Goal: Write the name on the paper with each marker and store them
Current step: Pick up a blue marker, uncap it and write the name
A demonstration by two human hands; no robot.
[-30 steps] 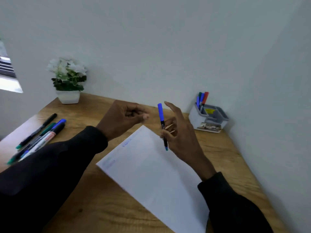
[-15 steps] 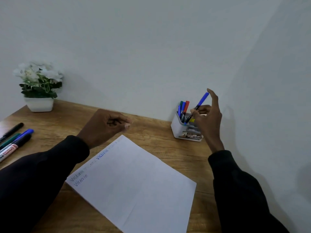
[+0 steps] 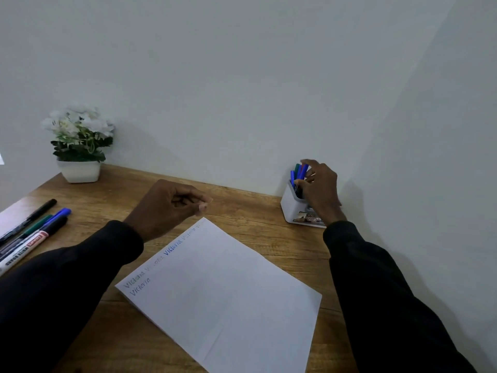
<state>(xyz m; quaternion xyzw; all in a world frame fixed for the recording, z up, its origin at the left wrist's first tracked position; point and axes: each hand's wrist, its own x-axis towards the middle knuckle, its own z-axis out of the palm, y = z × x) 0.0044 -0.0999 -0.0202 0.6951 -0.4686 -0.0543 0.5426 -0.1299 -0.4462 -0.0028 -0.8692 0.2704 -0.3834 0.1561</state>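
Change: blue marker (image 3: 303,172) is now lowered into holder (image 3: 289,208).
Right hand (image 3: 320,189): pinch cannot be told.
Remaining: loose markers (image 3: 35,232) left of holder.

1 paper (image 3: 228,292), 1 holder (image 3: 289,208), 1 plant (image 3: 79,141)

Wooden desk (image 3: 242,219), warm brown, grain running along its length, set into a corner. At the desk's back left corner, a small white pot (image 3: 80,171), squarish, upright, close to the wall. In the pot, dark green leaves topped with white flowers (image 3: 78,125). Behind the desk, a plain pale wall (image 3: 242,90). Along the desk's right edge, a side wall (image 3: 443,157) of the same colour. Past the desk's left end, a bright sliver (image 3: 1,158), too small to identify.
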